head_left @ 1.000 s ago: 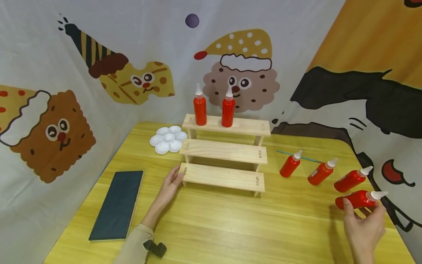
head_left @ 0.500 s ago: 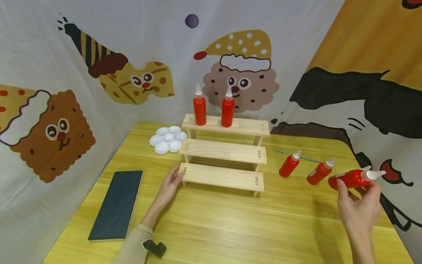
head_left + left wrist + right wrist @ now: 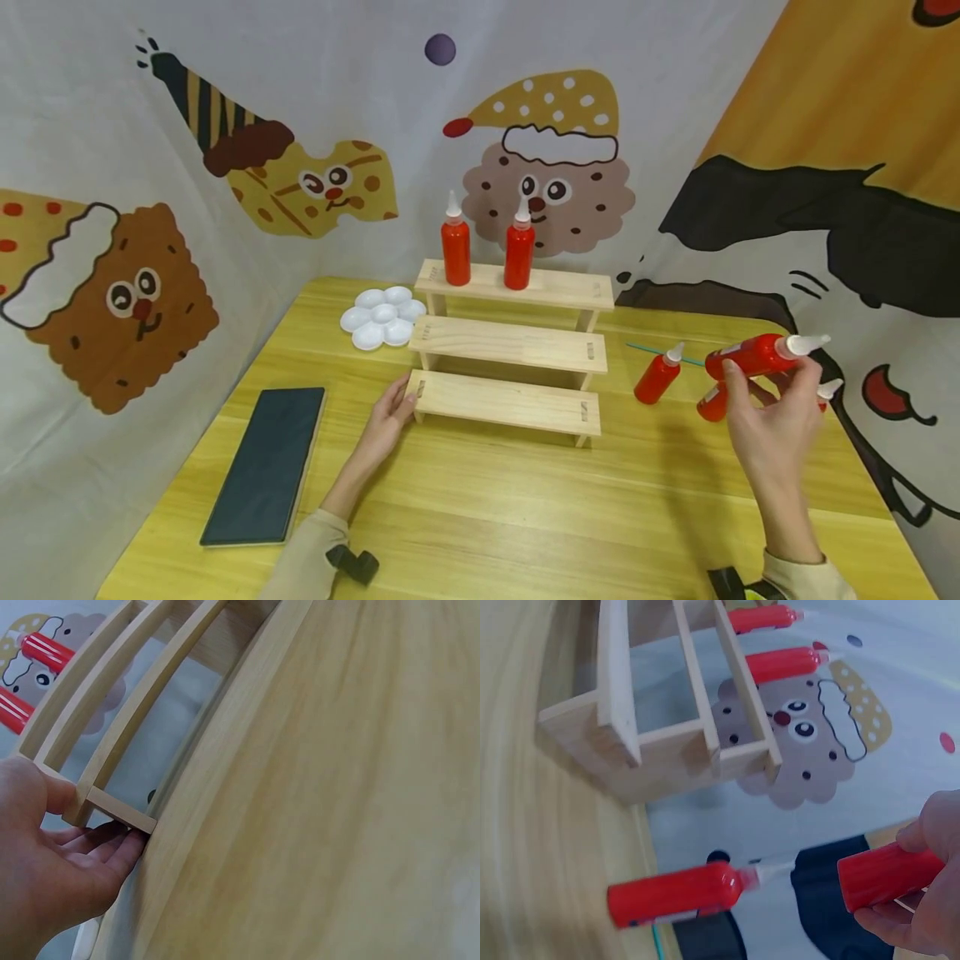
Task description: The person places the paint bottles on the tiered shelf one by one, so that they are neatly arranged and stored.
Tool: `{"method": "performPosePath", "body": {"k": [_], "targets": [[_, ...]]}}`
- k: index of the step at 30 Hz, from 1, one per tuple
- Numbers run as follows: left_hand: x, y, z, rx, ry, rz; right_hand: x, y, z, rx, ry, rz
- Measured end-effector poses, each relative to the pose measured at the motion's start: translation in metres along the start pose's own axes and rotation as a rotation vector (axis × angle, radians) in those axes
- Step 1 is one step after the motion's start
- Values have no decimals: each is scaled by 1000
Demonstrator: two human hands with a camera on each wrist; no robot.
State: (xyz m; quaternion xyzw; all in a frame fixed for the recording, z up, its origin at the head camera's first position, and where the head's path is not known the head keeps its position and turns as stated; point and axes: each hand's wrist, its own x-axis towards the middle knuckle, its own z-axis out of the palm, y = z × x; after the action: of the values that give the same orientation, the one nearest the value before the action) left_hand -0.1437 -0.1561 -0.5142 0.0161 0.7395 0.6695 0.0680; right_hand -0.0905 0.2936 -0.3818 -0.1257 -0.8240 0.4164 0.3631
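Observation:
My right hand (image 3: pixel 776 437) holds a red squeeze bottle (image 3: pixel 753 355) with a white pointed nozzle, raised and tilted above the table's right side. In the right wrist view, thumb and fingers grip that bottle's body (image 3: pixel 881 876). My left hand (image 3: pixel 392 415) grips the left end of the lowest step of a three-tier wooden display stand (image 3: pixel 510 404); the left wrist view shows the thumb on the board and fingers at its leg. Two red bottles (image 3: pixel 519 257) stand upright on the top step. Another bottle (image 3: pixel 657 379) stands on the table; bottles behind my right hand are partly hidden.
A white flower-shaped paint palette (image 3: pixel 383 315) lies left of the stand. Nearer the left edge is a dark flat notebook (image 3: pixel 264 467). A thin teal brush (image 3: pixel 641 347) lies behind the bottles. A cartoon-printed cloth (image 3: pixel 360 75) hangs around the table.
My right hand has lifted its bottle from the right end of the row and carried it up and leftward, over the other bottles. My left hand stays at the stand.

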Motion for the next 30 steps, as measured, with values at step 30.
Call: {"method": "performPosePath", "body": {"k": [30], "targets": [[1,-2,-1,3,-1,-8,33,-50,77,215,-107,-189]]}}
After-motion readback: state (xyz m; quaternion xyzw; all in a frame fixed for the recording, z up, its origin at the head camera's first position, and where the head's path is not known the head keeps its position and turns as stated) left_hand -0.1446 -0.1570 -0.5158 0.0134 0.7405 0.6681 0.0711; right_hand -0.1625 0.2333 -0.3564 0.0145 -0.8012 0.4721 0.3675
